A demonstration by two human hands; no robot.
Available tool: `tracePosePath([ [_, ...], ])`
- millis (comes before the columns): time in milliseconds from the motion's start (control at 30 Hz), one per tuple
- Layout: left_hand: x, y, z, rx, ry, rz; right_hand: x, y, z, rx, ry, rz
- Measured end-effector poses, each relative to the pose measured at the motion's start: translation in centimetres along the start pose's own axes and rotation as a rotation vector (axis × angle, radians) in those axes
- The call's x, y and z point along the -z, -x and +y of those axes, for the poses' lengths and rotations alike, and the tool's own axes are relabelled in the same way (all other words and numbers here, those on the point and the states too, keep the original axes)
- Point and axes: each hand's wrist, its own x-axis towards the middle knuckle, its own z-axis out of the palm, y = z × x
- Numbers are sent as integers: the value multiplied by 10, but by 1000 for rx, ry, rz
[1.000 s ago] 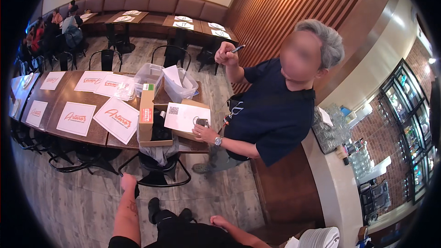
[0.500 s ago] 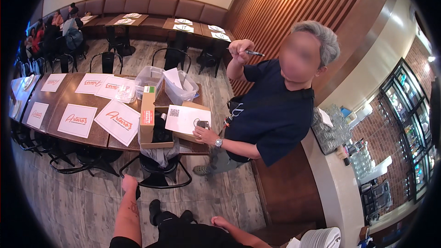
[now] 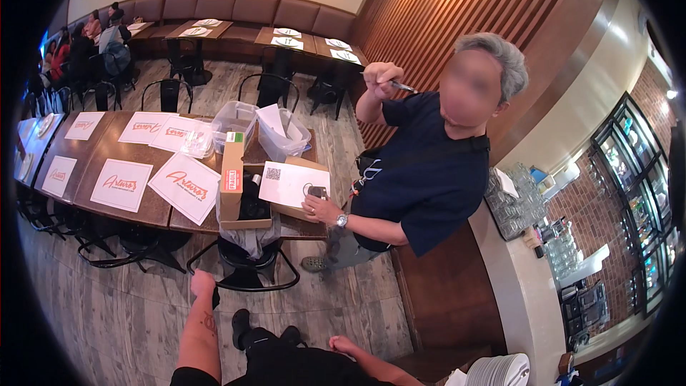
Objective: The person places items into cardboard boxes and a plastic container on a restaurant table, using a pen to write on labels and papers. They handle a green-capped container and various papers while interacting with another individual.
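My left hand point(image 3: 203, 284) is held out with its fingers curled, close by the rounded back of a black metal chair point(image 3: 246, 286). A dark shape shows beside its wrist, and what the fingers hold, if anything, is hidden. Low by my right side, my right hand point(image 3: 343, 344) is loosely closed, with nothing visible in it. Beyond the chair, on the table, stands an open cardboard box point(image 3: 231, 204) with dark items inside. Across from me a person in a dark shirt point(image 3: 436, 179) raises a pen point(image 3: 404, 86) and rests the other hand by a small dark device point(image 3: 315, 191) on a white sheet point(image 3: 284, 184).
Clear plastic bins point(image 3: 284, 139) stand behind the box. Printed paper placemats point(image 3: 118, 184) lie along the brown table point(image 3: 86, 196). A stack of white plates point(image 3: 499, 372) is at the lower right, below a bar counter point(image 3: 511, 279) with glassware. Several people sit at the far left.
The other person's raised hand with the pen has shifted slightly right and the pen has turned. My hands have hardly moved.
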Motion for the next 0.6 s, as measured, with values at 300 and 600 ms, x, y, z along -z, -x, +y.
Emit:
tracePosePath([
  [300,2,-6,10,15,20,29,8,-8,-16,-1,34,-17],
  [600,-2,8,-21,10,29,29,30,-40,18,575,-112,-269],
])
